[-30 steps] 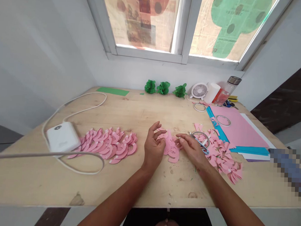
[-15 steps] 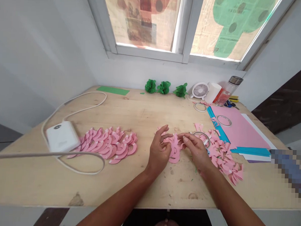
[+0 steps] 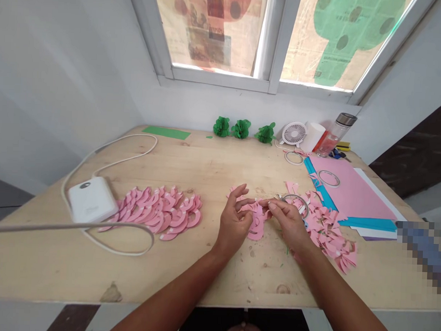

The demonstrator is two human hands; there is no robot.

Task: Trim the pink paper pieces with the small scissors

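Arcs of pink paper [image 3: 180,222] already lie in overlapping rows, while loose pink cut-outs [image 3: 258,216] remain by left hand [image 3: 235,226] and right hand [image 3: 290,223], whose fingers' grip I cannot tell.

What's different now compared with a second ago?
The left hand has moved right, nearly closing the gap to the right hand at the pink paper pieces; whether either took hold of anything is unclear. The overlapping pink arcs, white device and green paper bundles stayed put.

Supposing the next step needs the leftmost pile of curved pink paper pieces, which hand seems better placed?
Probably the left hand: it is nearer the leftmost pile of curved pink paper pieces, while the right hand sits farther away, beside the pink paper scraps.
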